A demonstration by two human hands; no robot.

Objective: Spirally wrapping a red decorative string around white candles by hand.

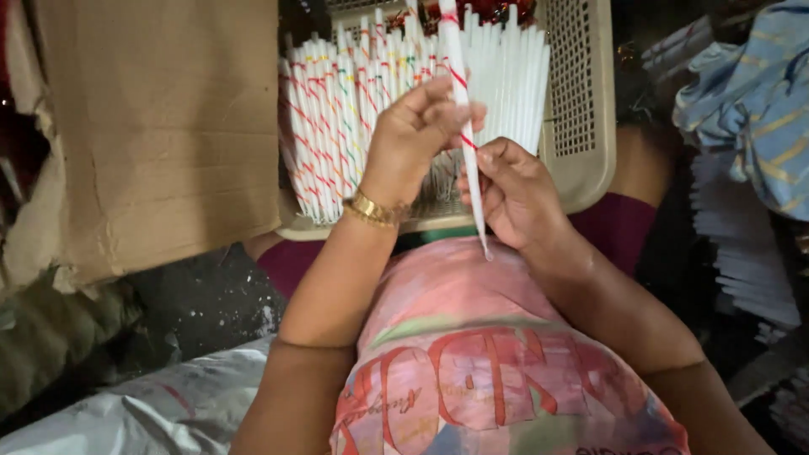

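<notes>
Fingers (pixel 438 105) of left hand (pixel 413 139) and right hand (pixel 514 190) pinching white stick (pixel 462 84) wound with red thread (pixel 459 78), above basket (pixel 581 109) of sticks (pixel 337 109).

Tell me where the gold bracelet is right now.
In the head view, left of centre, the gold bracelet sits on the wrist of the left hand, in front of the beige basket holding white sticks.

tubes (pixel 354 109) in basket (pixel 581 101) | cardboard box (pixel 160 126) left | cloth (pixel 750 93) right

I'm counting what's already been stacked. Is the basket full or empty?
Largely full: the beige basket holds a packed row of white candles, many wound with coloured thread. Its bottom is hidden.
</notes>
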